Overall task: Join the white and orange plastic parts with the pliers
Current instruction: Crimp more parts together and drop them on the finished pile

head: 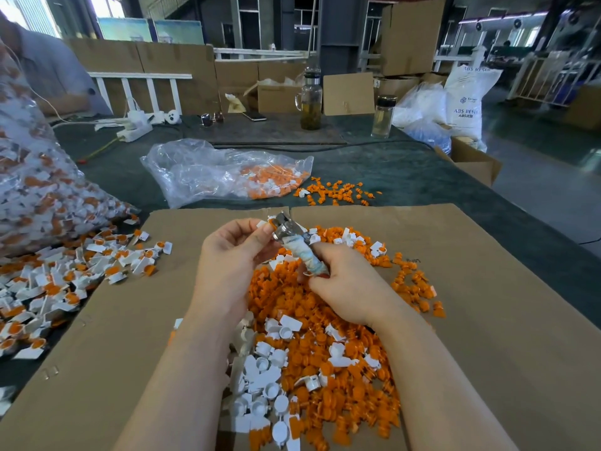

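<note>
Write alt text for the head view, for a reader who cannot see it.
A person's right hand grips cloth-wrapped metal pliers while the left hand pinches a small part at their head, above a heap of loose orange and white plastic parts on a flat brown cardboard sheet. Joined white-and-orange pieces lie at left.

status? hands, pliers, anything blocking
Right hand grips the pliers by the wrapped handle. Left hand pinches a part at the metal head. Loose parts pile beneath; nothing blocking.
</note>
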Motion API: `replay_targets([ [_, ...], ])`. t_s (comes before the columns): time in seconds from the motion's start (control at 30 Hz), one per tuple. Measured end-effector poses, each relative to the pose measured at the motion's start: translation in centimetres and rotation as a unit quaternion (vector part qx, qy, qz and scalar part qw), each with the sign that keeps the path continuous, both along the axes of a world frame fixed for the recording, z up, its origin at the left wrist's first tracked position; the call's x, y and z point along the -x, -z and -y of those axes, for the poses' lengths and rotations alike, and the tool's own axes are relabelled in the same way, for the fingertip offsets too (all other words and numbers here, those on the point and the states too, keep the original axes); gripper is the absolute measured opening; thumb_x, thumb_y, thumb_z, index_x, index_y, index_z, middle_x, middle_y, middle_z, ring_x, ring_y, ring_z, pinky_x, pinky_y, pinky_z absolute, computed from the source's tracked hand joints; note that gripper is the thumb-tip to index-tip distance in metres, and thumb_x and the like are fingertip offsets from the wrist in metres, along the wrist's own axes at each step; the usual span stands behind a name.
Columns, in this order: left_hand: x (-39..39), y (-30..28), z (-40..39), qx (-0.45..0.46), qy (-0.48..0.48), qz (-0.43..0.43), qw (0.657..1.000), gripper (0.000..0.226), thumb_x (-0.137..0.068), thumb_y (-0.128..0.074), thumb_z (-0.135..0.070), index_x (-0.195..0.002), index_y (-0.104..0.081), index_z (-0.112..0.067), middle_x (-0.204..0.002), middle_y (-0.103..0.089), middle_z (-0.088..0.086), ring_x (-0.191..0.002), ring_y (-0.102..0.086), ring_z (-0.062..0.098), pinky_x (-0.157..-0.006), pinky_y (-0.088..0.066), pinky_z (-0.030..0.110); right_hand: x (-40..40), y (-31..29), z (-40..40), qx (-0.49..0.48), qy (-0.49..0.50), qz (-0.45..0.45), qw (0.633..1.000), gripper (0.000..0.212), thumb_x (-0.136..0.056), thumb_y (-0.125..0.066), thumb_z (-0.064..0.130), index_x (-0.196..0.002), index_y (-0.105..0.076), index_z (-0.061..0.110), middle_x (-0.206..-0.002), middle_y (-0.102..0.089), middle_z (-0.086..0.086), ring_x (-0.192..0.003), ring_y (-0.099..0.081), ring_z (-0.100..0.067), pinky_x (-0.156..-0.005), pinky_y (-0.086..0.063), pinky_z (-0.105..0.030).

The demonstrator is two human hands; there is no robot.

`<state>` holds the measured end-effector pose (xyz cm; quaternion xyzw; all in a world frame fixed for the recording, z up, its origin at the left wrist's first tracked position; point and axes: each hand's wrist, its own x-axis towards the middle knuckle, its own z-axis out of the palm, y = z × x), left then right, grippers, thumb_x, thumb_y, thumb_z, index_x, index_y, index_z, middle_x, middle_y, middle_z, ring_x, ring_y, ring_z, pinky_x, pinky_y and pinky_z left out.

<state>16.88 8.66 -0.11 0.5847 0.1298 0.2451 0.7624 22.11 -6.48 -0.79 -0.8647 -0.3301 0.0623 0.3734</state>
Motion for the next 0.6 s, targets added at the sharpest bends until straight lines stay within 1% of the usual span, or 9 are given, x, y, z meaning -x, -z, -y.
replay_targets([
  [0.07, 0.0, -0.1, -0.6, 0.077, 0.0, -0.022, 0.997, 0.006, -0.088, -0.066, -0.005, -0.082, -0.067, -0.008, -0.07, -0.074, -0.001, -0.064, -0.071, 0.009, -0.063, -0.059, 0.02, 0.0, 0.4, -0.2, 0.009, 0.021, 0.035, 0.999, 0.002, -0.085, -0.058, 0.016, -0.087, -0.059, 0.016, -0.072, -0.056, 0.003, -0.059, -0.049, -0.011, -0.054, -0.039, -0.032],
  [0.13, 0.0, -0.1, -1.8, 0.178, -0.032, -0.034, 0.983, 0.005, -0.088, -0.066, -0.007, -0.093, -0.068, -0.006, -0.081, -0.077, 0.005, -0.075, -0.075, 0.012, -0.064, -0.06, 0.022, -0.1, 0.6, -0.2, 0.018, 0.046, 0.064, 0.997, 0.002, -0.085, -0.059, 0.021, -0.086, -0.058, 0.02, -0.072, -0.055, 0.006, -0.063, -0.052, -0.011, -0.053, -0.039, -0.031],
  [0.2, 0.3, 0.0, -3.7, 0.278, -0.099, -0.039, 0.955, 0.011, -0.091, -0.065, -0.009, -0.101, -0.067, -0.005, -0.086, -0.078, 0.008, -0.081, -0.076, 0.014, -0.063, -0.06, 0.021, -0.3, 0.7, -0.1, 0.023, 0.074, 0.082, 0.994, 0.003, -0.086, -0.059, 0.026, -0.087, -0.058, 0.024, -0.074, -0.057, 0.008, -0.066, -0.053, -0.01, -0.052, -0.039, -0.029],
  [0.27, 0.8, 0.2, -5.6, 0.356, -0.163, -0.03, 0.92, 0.011, -0.095, -0.061, -0.01, -0.104, -0.065, -0.005, -0.087, -0.078, 0.008, -0.079, -0.075, 0.012, -0.062, -0.059, 0.021, -0.6, 0.7, 0.2, 0.025, 0.106, 0.092, 0.99, 0.004, -0.087, -0.057, 0.029, -0.085, -0.056, 0.026, -0.074, -0.058, 0.008, -0.066, -0.054, -0.01, -0.051, -0.039, -0.029],
  [0.33, 1.2, 0.4, -7.1, 0.422, -0.214, -0.003, 0.881, 0.018, -0.099, -0.055, -0.009, -0.114, -0.063, -0.006, -0.093, -0.077, 0.01, -0.076, -0.076, 0.013, -0.066, -0.061, 0.025, -1.0, 0.8, 0.6, 0.029, 0.139, 0.096, 0.985, 0.011, -0.088, -0.057, 0.031, -0.079, -0.052, 0.027, -0.072, -0.057, 0.008, -0.065, -0.053, -0.009, -0.05, -0.034, -0.028],
  [0.43, 1.5, 0.7, -8.2, 0.482, -0.262, 0.056, 0.834, 0.033, -0.102, -0.047, -0.011, -0.134, -0.053, -0.006, -0.1, -0.072, 0.012, -0.079, -0.076, 0.016, -0.069, -0.062, 0.028, -1.4, 1.0, 1.1, 0.05, 0.184, 0.105, 0.976, 0.021, -0.088, -0.059, 0.03, -0.072, -0.046, 0.029, -0.07, -0.055, 0.01, -0.061, -0.052, -0.008, -0.047, -0.031, -0.025],
  [0.5, 1.6, 0.8, -8.6, 0.498, -0.283, 0.081, 0.816, 0.038, -0.104, -0.042, -0.014, -0.14, -0.048, -0.004, -0.11, -0.07, 0.014, -0.09, -0.075, 0.018, -0.072, -0.062, 0.028, -1.6, 1.0, 1.3, 0.062, 0.197, 0.099, 0.973, 0.02, -0.088, -0.059, 0.03, -0.072, -0.047, 0.027, -0.069, -0.056, 0.009, -0.06, -0.052, -0.007, -0.047, -0.031, -0.026],
  [0.53, 1.7, 0.7, -8.7, 0.493, -0.281, 0.082, 0.819, 0.04, -0.105, -0.039, -0.015, -0.143, -0.044, -0.005, -0.123, -0.066, 0.014, -0.102, -0.072, 0.018, -0.081, -0.06, 0.029, -1.6, 1.0, 1.4, 0.068, 0.2, 0.096, 0.973, 0.02, -0.088, -0.06, 0.031, -0.072, -0.048, 0.026, -0.069, -0.056, 0.009, -0.06, -0.052, -0.007, -0.047, -0.031, -0.026],
  [0.6, 1.8, 0.6, -8.8, 0.461, -0.258, 0.051, 0.847, 0.044, -0.106, -0.033, -0.019, -0.149, -0.037, -0.01, -0.144, -0.053, 0.009, -0.126, -0.058, 0.018, -0.101, -0.051, 0.029, -1.7, 0.9, 1.7, 0.081, 0.191, 0.091, 0.974, 0.019, -0.089, -0.06, 0.032, -0.074, -0.05, 0.026, -0.071, -0.056, 0.008, -0.061, -0.051, -0.007, -0.048, -0.032, -0.026],
])
